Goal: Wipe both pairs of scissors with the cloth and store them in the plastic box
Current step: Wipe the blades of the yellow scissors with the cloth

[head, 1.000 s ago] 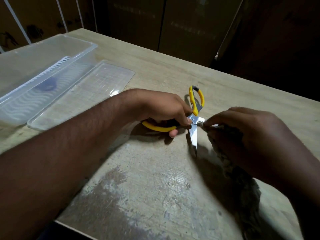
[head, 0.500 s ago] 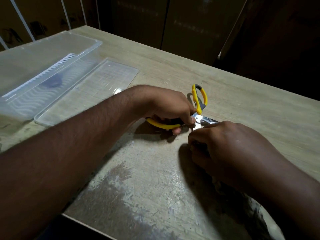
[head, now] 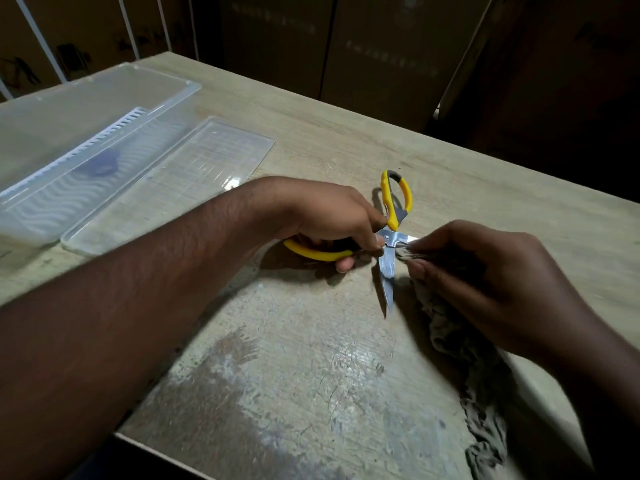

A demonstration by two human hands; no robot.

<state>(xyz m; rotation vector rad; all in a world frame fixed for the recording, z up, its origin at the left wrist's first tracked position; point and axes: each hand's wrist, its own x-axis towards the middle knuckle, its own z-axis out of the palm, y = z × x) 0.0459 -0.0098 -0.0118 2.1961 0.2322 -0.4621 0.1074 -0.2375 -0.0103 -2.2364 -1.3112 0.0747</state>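
Note:
My left hand (head: 325,216) grips one yellow handle of the yellow scissors (head: 388,261), whose blades are spread apart over the table. One blade points toward me; the other runs right and is covered by the grey cloth (head: 453,341). My right hand (head: 485,278) pinches the cloth around that blade near the pivot. The rest of the cloth trails toward the near right edge. The clear plastic box (head: 166,109) stands at the far left with a dark shape inside. A second pair of scissors is not visible as such.
The box's flat clear lid (head: 194,171) lies on the table beside the box, just left of my left forearm. The wooden table (head: 311,375) has a worn, scratched patch in front of me. Dark cabinet doors stand behind the far edge.
My right hand slid with the cloath back along the right blade toward the pivot, uncovering the blade that points toward me. The left hand kept its grip on the handle.

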